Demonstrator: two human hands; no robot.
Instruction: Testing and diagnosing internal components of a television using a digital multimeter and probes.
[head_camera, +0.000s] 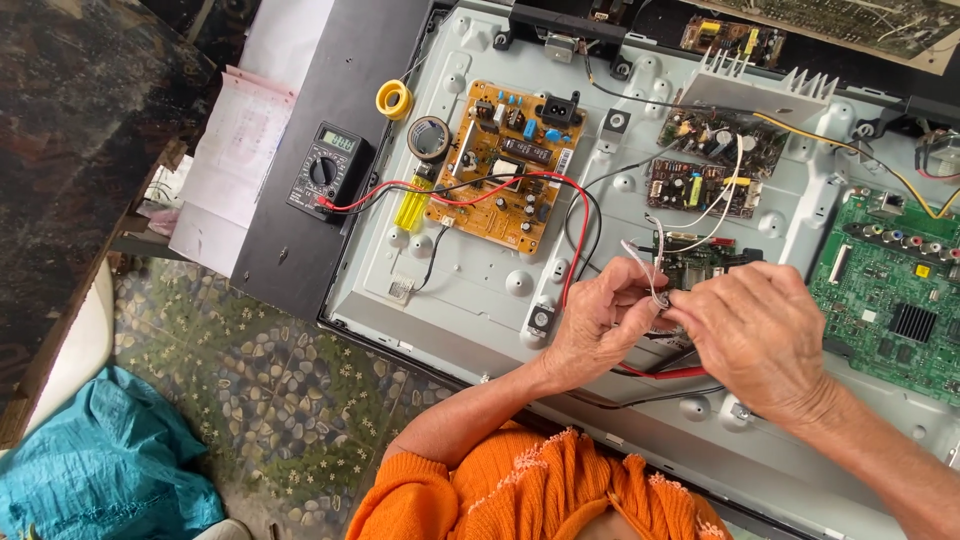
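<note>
I see my left hand (598, 320) and right hand (755, 335) both pinching the thin white wires (650, 275); tugging harder could snap them off the small board (700, 262).

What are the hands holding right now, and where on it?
Both hands, left hand and right hand, pinch a thin bundle of wires at its near end, between the fingertips.

Left of my work, a black multimeter (328, 170) lies on the dark table (300, 250), its small rectangular greenish screen (338, 141) lit, I think, digits blurred.
</note>
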